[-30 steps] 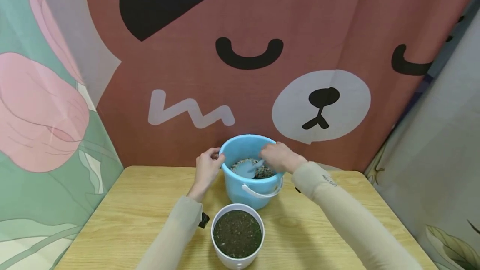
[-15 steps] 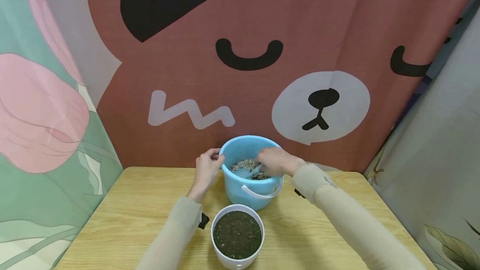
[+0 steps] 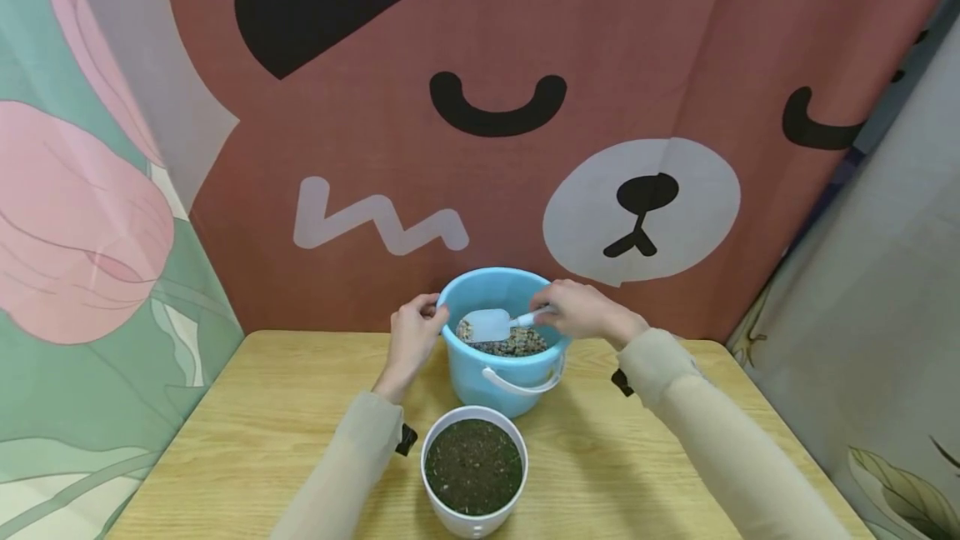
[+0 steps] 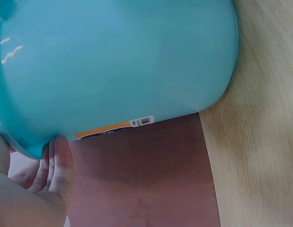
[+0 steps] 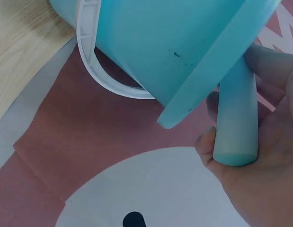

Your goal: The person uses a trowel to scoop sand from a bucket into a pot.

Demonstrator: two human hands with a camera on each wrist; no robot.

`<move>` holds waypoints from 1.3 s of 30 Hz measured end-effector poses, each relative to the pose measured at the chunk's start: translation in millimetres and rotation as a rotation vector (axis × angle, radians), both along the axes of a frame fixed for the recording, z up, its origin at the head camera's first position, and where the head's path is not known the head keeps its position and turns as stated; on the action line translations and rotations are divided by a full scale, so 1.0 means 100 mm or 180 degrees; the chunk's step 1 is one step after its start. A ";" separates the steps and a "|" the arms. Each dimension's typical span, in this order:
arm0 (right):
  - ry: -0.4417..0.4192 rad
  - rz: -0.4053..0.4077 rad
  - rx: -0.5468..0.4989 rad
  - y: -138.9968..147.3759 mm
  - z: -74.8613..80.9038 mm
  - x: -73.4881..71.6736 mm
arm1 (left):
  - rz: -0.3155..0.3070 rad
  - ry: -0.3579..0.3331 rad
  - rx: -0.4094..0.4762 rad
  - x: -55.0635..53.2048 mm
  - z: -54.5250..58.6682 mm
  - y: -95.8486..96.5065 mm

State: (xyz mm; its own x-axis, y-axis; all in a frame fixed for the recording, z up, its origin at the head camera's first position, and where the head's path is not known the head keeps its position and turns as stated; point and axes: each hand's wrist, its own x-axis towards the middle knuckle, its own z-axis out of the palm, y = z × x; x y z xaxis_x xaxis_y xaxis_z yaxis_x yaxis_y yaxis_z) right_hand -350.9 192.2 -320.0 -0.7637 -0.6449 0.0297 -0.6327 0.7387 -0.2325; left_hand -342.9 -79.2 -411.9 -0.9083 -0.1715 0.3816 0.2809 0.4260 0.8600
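Note:
A light blue bucket (image 3: 468, 377) stands at the back of the table, with a layer of speckled gravel (image 3: 521, 343) inside. At its left side my left hand (image 3: 414, 333) pinches the rim, thumb on one side and fingers under the edge in the left wrist view. My right hand (image 3: 585, 309) grips the handle (image 5: 237, 118) of a light blue trowel (image 3: 487, 326), fingers wrapped round it. The trowel's flat blade lies inside the bucket's mouth, over the gravel and pointing left. In front of the bucket is a white pot (image 3: 426, 473) filled with dark soil (image 3: 474, 467).
The bucket's white handle (image 3: 517, 387) hangs down at its front right. Pot and bucket stand close together on the wooden table (image 3: 300, 423). A curtain (image 3: 360, 290) with a bear print rises right behind the table's back edge.
My right hand has moved right and up, and the trowel blade has risen off the gravel and turned more level. The left hand keeps its place on the rim.

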 end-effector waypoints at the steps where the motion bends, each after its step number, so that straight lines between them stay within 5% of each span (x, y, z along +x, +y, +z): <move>1: 0.0055 -0.0006 -0.0018 0.01 -0.01 0.00 | 0.0016 0.0009 -0.0011 0.00 0.00 0.00; 21: 0.0591 -0.0162 0.0034 0.19 -0.10 -0.04 | 0.0002 -0.0020 0.0012 0.00 0.00 0.00; 39: 0.1740 -0.0210 0.1998 -0.26 -0.15 -0.19 | 0.0015 0.0024 0.0016 0.01 0.00 0.00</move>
